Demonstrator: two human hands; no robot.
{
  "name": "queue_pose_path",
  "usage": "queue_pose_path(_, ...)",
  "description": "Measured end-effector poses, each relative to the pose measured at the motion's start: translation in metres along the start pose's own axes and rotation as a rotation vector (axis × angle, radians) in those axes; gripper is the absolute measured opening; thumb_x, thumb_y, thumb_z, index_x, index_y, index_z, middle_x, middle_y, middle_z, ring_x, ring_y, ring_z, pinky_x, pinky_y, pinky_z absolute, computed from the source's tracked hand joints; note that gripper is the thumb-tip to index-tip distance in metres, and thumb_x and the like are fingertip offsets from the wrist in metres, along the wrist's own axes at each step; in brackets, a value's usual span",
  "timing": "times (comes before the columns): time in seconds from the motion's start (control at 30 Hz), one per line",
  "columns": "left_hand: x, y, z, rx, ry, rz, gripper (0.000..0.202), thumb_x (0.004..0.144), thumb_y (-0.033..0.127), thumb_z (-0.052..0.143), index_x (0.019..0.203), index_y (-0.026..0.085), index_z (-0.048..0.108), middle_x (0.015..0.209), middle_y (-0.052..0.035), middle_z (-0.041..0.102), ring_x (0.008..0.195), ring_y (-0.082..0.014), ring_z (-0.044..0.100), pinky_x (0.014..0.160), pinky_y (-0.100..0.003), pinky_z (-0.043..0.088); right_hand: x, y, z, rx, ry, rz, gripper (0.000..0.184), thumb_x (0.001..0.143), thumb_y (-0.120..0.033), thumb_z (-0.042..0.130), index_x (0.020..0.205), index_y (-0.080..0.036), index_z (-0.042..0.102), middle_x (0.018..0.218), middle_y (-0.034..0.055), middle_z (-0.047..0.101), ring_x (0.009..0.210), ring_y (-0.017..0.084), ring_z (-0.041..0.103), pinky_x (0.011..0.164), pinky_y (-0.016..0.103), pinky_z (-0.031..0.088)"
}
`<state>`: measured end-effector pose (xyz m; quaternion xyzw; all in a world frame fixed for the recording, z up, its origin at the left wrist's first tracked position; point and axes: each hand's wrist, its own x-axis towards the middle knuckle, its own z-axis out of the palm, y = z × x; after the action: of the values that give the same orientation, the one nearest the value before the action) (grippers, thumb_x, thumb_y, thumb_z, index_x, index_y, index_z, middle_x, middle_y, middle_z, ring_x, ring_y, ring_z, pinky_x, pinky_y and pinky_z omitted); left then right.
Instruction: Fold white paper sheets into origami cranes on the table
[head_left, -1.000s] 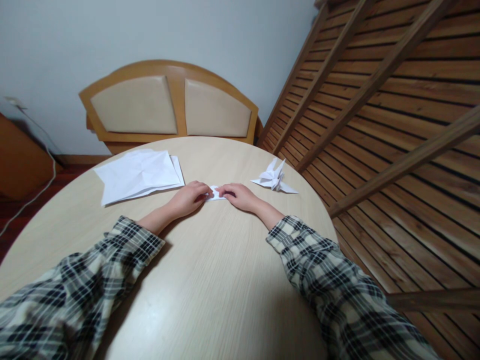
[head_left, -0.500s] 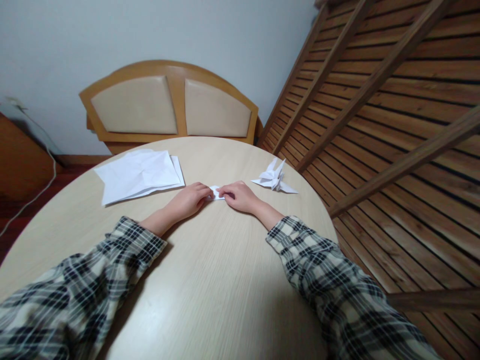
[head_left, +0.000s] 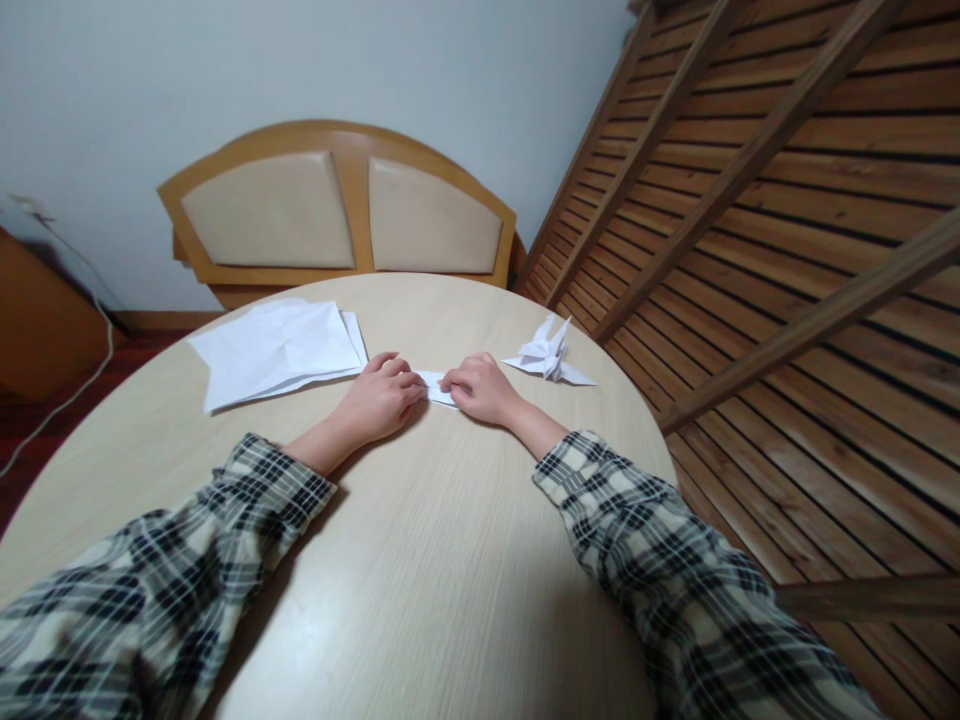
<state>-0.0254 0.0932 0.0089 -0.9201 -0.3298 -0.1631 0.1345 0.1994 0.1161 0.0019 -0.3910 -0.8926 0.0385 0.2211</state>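
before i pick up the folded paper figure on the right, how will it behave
The folded paper figure is probably light, being just white paper. Its thin points would likely bend if squeezed. With flaps spread across the table, it seems likelier to slide than roll.

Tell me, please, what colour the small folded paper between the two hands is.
The small folded paper is white, best seen in the head view.

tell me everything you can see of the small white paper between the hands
The small white paper looks thin, plain and probably folded, with a narrow visible part. It lies roughly flat on the pale wooden-looking table, the left hand at its left end and the right hand on its right. Fingers cover both ends, so its full outline is hidden.
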Motion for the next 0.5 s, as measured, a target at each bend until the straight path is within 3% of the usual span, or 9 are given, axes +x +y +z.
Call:
queue_pose_path(0.27, -0.001, 0.0, 0.003, 0.001, -0.016, 0.002, 0.027, 0.092, 0.019, 0.049, 0.093, 0.019, 0.075, 0.085, -0.0094, 0.069, 0.085, -0.0251, 0.056, 0.089, -0.045, 0.042, 0.0, 0.008, 0.008, 0.187, 0.043, 0.052, 0.027, 0.085, -0.014, 0.053, 0.091, -0.024, 0.077, 0.092, 0.0019, 0.076, 0.092, 0.018, 0.064, 0.098, 0.038, 0.037)
queue_pose_path(0.4, -0.004, 0.002, 0.004, 0.029, -0.003, 0.06, 0.026, 0.094, 0.022, 0.049, 0.106, 0.02, 0.072, 0.085, -0.0071, 0.07, 0.08, -0.0226, 0.058, 0.089, -0.044, 0.042, 0.001, 0.009, 0.012, 0.22, 0.06, 0.052, 0.029, 0.085, -0.011, 0.053, 0.093, -0.024, 0.077, 0.099, 0.0015, 0.077, 0.098, 0.017, 0.067, 0.098, 0.036, 0.042)
queue_pose_path(0.5, -0.004, 0.004, 0.004, 0.044, -0.009, 0.095, 0.028, 0.097, 0.023, 0.047, 0.114, 0.02, 0.069, 0.086, -0.0069, 0.07, 0.078, -0.022, 0.059, 0.081, -0.04, 0.045, 0.001, 0.008, 0.012, 0.24, 0.063, 0.04, 0.029, 0.085, -0.01, 0.053, 0.094, -0.023, 0.078, 0.098, 0.0013, 0.077, 0.095, 0.016, 0.069, 0.095, 0.032, 0.046)
